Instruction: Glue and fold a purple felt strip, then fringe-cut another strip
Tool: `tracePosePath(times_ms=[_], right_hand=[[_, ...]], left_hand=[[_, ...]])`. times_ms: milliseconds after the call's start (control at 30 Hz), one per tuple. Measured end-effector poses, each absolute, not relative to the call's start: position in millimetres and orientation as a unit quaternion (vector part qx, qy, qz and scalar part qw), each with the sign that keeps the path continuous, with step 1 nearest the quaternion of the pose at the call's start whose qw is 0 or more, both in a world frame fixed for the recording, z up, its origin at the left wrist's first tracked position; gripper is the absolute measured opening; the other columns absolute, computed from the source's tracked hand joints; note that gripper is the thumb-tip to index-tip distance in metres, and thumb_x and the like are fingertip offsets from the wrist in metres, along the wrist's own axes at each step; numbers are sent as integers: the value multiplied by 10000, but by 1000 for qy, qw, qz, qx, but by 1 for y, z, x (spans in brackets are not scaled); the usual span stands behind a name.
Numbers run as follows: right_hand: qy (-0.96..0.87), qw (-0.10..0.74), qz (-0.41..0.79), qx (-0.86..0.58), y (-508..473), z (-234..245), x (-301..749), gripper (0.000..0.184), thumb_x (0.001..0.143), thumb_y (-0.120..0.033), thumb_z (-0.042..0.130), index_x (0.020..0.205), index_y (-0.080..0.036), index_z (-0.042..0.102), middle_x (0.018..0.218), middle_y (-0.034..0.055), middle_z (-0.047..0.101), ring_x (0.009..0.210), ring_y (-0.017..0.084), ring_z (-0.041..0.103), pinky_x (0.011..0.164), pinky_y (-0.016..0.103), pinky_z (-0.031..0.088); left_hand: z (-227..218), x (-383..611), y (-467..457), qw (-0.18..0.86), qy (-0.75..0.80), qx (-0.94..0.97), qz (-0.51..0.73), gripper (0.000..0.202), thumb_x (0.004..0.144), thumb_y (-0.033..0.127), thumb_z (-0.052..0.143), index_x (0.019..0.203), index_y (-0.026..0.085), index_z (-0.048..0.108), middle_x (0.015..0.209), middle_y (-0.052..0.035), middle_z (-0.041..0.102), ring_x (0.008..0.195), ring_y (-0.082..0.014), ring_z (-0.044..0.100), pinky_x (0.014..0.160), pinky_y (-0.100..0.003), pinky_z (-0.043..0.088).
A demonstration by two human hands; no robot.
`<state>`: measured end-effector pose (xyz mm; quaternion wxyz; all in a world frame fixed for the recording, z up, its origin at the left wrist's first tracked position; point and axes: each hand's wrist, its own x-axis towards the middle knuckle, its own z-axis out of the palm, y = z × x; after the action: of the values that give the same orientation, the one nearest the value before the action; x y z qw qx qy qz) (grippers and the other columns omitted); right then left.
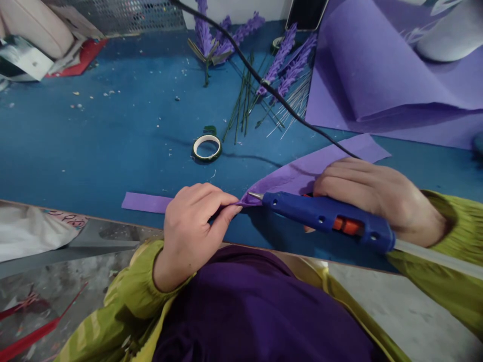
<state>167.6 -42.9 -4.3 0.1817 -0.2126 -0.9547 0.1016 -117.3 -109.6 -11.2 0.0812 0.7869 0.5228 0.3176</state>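
My left hand [198,223] pinches a long purple paper strip [294,173] between thumb and forefinger near its middle. One end of the strip lies out to the left on the blue table; the wider part slants up to the right, with a fold by my fingertips. My right hand [370,196] is wrapped around a blue hot glue gun [302,208] with an orange part in its side and a pale glue stick at its back. Its metal nozzle rests at the folded edge of the strip, just right of my left fingertips. The gun's trigger is mostly hidden.
A roll of green tape [207,149] lies ahead on the blue table [113,125]. Beyond are purple paper flowers [277,63], green stems [245,103] and thin wires [296,103]. Large purple sheets [385,65] cover the right back. A black cord [241,55] crosses above the table.
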Motion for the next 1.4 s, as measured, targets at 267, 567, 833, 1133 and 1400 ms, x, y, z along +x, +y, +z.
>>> tracePosePath(times_ms=[267, 567, 833, 1133, 1400], right_hand=[[-954, 178, 86, -225, -43, 1, 170, 191, 1024, -306, 352, 966, -239, 521, 778, 30, 556, 719, 190, 492, 701, 376, 391], [-961, 171, 53, -211, -45, 0, 166, 231, 1029, -320, 288, 948, -229, 484, 765, 45, 551, 729, 205, 494, 710, 402, 375], [-965, 166, 41, -198, -46, -1, 161, 207, 1011, -277, 264, 929, -235, 449, 745, 34, 518, 703, 207, 444, 720, 404, 382], [-957, 171, 10, -235, -45, 4, 170, 147, 1000, -322, 360, 932, -254, 472, 724, 20, 553, 676, 213, 525, 710, 415, 386], [-959, 159, -6, -237, -45, 7, 174, 220, 1028, -340, 291, 935, -250, 468, 748, 46, 585, 707, 228, 541, 708, 432, 397]], left_hand=[[-12, -118, -110, 74, 525, 786, 319, 95, 930, 246, 662, 867, 198, 716, 820, 3, 726, 767, -145, 637, 716, -322, 446], [-10, -117, -110, 75, 528, 786, 312, 93, 927, 227, 663, 867, 193, 726, 821, -3, 729, 769, -145, 638, 716, -319, 440], [-11, -117, -110, 75, 532, 784, 310, 102, 935, 250, 658, 875, 201, 724, 830, -3, 735, 778, -149, 642, 723, -327, 448], [-11, -117, -110, 64, 530, 787, 309, 114, 938, 249, 648, 856, 205, 713, 822, -8, 734, 767, -151, 648, 712, -325, 452], [-12, -117, -111, 54, 531, 784, 316, 95, 925, 230, 666, 848, 198, 711, 818, -1, 731, 766, -147, 646, 715, -324, 453]])
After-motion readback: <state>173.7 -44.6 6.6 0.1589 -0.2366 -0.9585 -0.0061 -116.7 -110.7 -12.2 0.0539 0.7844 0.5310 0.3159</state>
